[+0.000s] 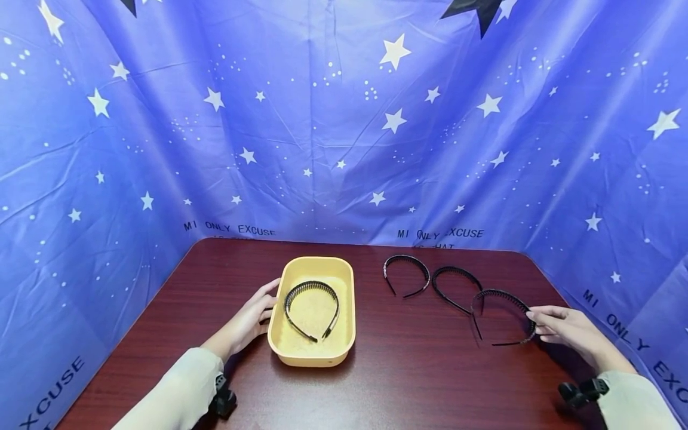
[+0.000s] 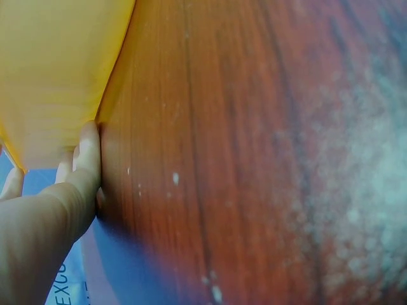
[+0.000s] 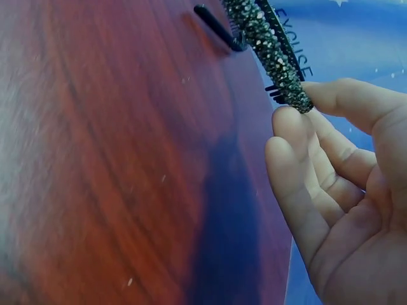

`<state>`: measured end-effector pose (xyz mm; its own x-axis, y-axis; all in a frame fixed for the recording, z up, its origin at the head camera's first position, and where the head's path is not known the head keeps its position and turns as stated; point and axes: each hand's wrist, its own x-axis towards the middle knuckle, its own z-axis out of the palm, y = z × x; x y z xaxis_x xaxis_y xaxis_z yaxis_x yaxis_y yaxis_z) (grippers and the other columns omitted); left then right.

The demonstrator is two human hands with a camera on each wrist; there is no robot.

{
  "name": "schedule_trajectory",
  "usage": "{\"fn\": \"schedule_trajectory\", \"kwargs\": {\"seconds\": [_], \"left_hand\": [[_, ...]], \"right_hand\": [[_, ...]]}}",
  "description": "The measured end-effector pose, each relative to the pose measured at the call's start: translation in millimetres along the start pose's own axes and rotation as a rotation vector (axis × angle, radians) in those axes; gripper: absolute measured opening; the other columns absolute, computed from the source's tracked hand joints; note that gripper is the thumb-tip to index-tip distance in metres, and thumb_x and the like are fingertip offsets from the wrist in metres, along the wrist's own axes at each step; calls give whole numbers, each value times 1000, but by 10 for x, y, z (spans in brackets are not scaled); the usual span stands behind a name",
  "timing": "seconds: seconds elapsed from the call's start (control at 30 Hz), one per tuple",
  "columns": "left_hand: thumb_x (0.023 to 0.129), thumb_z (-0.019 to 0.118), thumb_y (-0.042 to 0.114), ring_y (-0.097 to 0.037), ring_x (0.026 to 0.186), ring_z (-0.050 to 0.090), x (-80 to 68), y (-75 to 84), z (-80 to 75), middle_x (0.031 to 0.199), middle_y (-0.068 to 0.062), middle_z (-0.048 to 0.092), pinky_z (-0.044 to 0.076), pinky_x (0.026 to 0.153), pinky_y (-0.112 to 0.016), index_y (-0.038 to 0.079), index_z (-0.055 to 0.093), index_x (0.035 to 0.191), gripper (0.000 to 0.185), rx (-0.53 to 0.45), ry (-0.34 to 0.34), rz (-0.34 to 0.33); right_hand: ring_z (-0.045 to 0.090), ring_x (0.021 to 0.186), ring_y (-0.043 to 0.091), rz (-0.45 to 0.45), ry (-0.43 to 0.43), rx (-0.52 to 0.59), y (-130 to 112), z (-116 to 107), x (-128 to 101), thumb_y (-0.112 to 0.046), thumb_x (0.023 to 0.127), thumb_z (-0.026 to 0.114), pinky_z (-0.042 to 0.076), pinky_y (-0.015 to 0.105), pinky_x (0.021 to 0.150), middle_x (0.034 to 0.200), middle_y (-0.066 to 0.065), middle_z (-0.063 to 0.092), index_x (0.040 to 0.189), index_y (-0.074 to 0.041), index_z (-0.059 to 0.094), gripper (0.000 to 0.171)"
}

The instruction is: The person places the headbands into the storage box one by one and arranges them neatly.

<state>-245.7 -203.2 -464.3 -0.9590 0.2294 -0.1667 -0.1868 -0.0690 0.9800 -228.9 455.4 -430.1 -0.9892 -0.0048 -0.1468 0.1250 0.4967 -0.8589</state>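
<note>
A yellow rectangular bin [image 1: 312, 361] stands left of centre on the table, with a dark toothed headband [image 1: 337, 298] lying inside it. My left hand [image 1: 248, 316] rests against the bin's left side, fingers fairly straight; the left wrist view shows the fingertips [image 2: 89, 136] touching the yellow wall. At the right, my right hand [image 1: 571, 332] pinches a headband [image 1: 505, 292] between thumb and fingers. Up close, that headband is covered in dark glitter [image 3: 270, 51] and has small teeth. Two more headbands lie nearby: a black one [image 1: 457, 270] and one with patterned ends [image 1: 405, 257].
The dark red wooden table [image 1: 408, 382] has its back edge against a blue star-patterned cloth [image 1: 333, 119], which also hangs on both sides. The held headband overlaps the black headband's near end in the head view.
</note>
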Motion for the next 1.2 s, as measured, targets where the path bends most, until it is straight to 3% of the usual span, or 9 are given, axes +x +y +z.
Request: {"fn": "schedule_trajectory", "kwargs": {"seconds": [0.1, 0.33, 0.73, 1.2], "left_hand": [[100, 44, 20, -31, 120, 52, -1, 4, 3, 137, -23, 50, 48, 91, -45, 25, 25, 158, 61, 3, 0, 2], [100, 44, 20, -32, 120, 52, -6, 10, -5, 136, -24, 51, 48, 92, -45, 26, 24, 159, 62, 7, -10, 4], [100, 44, 20, -32, 121, 52, 2, 10, 6, 137, -24, 51, 48, 92, -45, 26, 24, 159, 62, 10, -5, -3], [101, 43, 19, -32, 121, 52, -9, 9, 6, 135, -24, 52, 48, 92, -46, 26, 24, 159, 61, 13, -11, 7]], "right_hand": [[66, 79, 12, -18, -9, 8, -58, 28, 33, -22, 99, 63, 57, 31, 72, 95, -5, 68, 121, 6, 64, 36], [68, 79, 14, -56, -10, -19, -210, 164, 105, -23, 99, 64, 58, 33, 71, 99, 4, 70, 129, 20, 51, 54], [68, 79, 17, -111, -46, -21, -347, 420, 244, -17, 98, 64, 58, 34, 70, 101, 13, 71, 127, 21, 51, 50], [68, 79, 18, -171, -125, -5, -648, 699, 379, -16, 98, 64, 58, 37, 71, 91, 10, 68, 127, 19, 52, 47]]}}
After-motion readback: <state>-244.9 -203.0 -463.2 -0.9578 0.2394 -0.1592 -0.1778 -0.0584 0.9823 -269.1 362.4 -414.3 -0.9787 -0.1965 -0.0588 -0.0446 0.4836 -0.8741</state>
